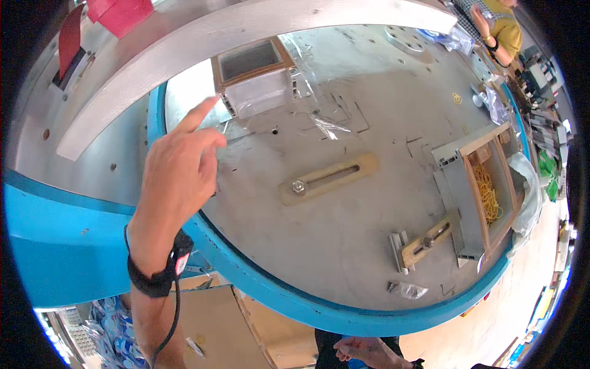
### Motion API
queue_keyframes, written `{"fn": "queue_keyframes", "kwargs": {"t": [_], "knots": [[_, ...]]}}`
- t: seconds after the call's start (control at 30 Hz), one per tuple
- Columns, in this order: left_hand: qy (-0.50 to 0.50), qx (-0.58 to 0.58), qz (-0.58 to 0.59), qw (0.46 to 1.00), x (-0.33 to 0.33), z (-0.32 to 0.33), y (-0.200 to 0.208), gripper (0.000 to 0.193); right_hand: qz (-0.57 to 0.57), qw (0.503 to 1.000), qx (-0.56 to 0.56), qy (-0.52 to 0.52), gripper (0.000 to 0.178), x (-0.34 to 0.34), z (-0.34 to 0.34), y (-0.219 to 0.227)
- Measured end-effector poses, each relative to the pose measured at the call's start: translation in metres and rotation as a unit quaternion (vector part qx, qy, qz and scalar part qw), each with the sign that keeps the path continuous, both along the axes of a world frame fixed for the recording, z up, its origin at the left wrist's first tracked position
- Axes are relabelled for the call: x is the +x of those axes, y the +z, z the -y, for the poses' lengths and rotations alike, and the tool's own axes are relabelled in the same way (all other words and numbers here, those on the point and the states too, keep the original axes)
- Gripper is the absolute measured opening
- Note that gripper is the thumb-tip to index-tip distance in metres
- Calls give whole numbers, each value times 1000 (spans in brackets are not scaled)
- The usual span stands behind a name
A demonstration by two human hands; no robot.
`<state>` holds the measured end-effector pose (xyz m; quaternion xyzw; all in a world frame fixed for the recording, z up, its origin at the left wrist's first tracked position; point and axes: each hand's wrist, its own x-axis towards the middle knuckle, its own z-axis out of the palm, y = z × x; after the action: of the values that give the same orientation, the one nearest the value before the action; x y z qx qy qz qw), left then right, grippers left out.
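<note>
My left hand hovers over the left side of the round metal table. Its index finger is stretched out and the others are bent; nothing shows in its grip. The fingertip reaches the near left corner of a box with a brown frame and dark top, though I cannot tell whether they touch. Clear plastic film lies beside that box. Low at the front edge, by my dark trousers, is my right hand, fingers curled in and partly hidden; what they hold, if anything, does not show.
A slotted bar with a bolt lies mid-table, thin bent wires around it. At right stands an open box with yellow rubber bands. A pale beam arches across the back; a blue rim edges the table. Another person is far right.
</note>
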<state>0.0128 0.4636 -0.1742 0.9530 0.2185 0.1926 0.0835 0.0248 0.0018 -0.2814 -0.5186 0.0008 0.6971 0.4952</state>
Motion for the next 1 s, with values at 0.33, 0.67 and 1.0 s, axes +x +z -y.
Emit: {"fn": "queue_keyframes", "kwargs": {"t": [0.33, 0.67, 1.0], "knots": [[-108, -122, -84, 983, -85, 105, 17, 26, -3, 1000, -13, 24, 35, -7, -11, -14], [-98, -148, 30, 984, -141, 175, -9, 34, 11, 1000, 10, 23, 37, -17, -30, -6], [-127, -338, -42, 932, -165, 250, -42, 29, 18, 999, 37, 36, 40, -25, -27, -8]]}}
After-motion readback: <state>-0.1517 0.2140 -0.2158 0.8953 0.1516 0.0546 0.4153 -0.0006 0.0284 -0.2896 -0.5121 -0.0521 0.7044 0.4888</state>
